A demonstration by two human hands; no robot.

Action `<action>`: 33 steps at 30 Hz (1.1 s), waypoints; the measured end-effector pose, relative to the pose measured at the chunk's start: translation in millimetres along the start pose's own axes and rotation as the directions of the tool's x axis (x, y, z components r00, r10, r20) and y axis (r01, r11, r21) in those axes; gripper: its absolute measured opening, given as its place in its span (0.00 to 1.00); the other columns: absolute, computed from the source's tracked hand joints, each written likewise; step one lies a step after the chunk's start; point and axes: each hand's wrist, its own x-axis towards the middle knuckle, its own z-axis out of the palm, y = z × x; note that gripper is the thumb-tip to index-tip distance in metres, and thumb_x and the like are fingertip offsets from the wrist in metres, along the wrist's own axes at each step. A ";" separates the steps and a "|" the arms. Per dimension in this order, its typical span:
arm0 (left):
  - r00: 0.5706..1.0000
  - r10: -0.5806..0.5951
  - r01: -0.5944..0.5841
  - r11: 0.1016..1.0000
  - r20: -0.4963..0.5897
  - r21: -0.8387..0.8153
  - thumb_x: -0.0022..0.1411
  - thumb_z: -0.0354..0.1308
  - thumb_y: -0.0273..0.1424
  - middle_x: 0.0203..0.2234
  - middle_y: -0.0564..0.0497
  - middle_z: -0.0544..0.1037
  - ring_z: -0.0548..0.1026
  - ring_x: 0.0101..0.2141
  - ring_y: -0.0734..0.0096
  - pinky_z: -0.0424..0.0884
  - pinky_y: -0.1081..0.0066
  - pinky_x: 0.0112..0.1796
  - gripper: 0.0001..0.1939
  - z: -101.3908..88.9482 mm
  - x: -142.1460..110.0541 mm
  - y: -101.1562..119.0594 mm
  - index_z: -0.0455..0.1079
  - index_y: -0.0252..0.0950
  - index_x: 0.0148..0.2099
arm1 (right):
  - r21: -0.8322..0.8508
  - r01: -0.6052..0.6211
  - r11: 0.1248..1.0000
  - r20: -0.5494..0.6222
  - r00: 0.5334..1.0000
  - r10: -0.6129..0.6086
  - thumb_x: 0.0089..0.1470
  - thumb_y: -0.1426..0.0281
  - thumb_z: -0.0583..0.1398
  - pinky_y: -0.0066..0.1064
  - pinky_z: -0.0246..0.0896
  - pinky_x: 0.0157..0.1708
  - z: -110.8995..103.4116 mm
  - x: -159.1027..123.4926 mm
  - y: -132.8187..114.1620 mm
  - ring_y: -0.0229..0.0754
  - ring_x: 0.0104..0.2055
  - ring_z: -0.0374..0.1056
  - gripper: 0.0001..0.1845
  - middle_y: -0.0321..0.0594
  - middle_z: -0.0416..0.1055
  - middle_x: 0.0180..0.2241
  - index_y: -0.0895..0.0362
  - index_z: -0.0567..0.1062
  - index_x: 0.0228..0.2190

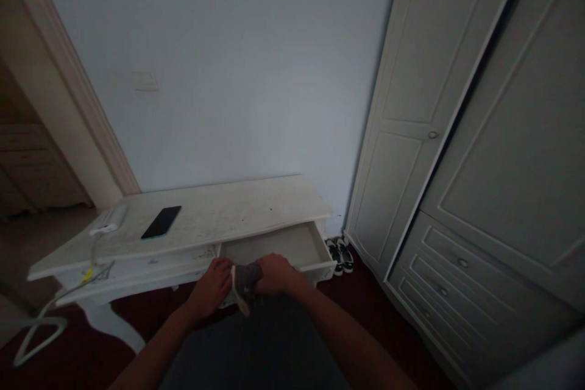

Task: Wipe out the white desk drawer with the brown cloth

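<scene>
A small grey cloth [245, 277] with a pale edge, perhaps a sock, is bunched up between my two hands. My right hand [274, 274] is closed around its right side. On the left, the curled fingers of my left hand [214, 283] meet the cloth's pale edge; the fingertips are dim and partly hidden. Both hands are at the front of a pulled-out drawer [292, 247] in a white table [237, 204]. My right hand covers part of the drawer's front panel, and the visible part of the drawer's floor is bare.
A dark phone [161, 222] and a white power strip [109, 219] with a trailing cable lie on the tabletop's left part. Black-and-white shoes [340, 256] are on the dark red floor beside the table. A tall wardrobe [411, 103] stands to the right, a doorway to the left.
</scene>
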 end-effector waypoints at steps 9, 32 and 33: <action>0.997 -0.061 0.060 0.998 -0.054 -0.021 0.81 0.40 0.43 0.41 0.49 0.83 0.74 0.51 0.58 0.71 0.53 0.57 0.28 -3.9 3.4 12.6 0.81 0.42 0.41 | 0.106 -0.004 0.994 0.036 0.999 0.000 0.46 0.63 0.68 0.31 0.65 0.38 -31.1 -36.1 87.3 0.52 0.43 0.80 0.15 0.38 0.85 0.39 0.52 0.86 0.38; 0.998 -0.045 0.045 0.999 -0.040 -0.005 0.80 0.41 0.40 0.40 0.46 0.83 0.76 0.48 0.55 0.71 0.50 0.57 0.27 -1.6 4.3 9.2 0.79 0.41 0.38 | 0.003 -0.045 0.999 -0.059 0.997 0.045 0.45 0.60 0.70 0.33 0.65 0.40 -29.8 -54.7 102.8 0.55 0.45 0.81 0.19 0.41 0.85 0.40 0.51 0.85 0.41; 0.998 -0.040 0.040 0.999 -0.048 -0.002 0.80 0.41 0.40 0.39 0.46 0.83 0.75 0.48 0.55 0.71 0.50 0.56 0.27 -0.7 4.3 8.5 0.79 0.41 0.38 | -0.006 -0.050 0.999 -0.059 0.997 0.050 0.44 0.60 0.70 0.34 0.66 0.41 -28.6 -53.0 100.0 0.55 0.45 0.81 0.20 0.42 0.85 0.40 0.50 0.85 0.42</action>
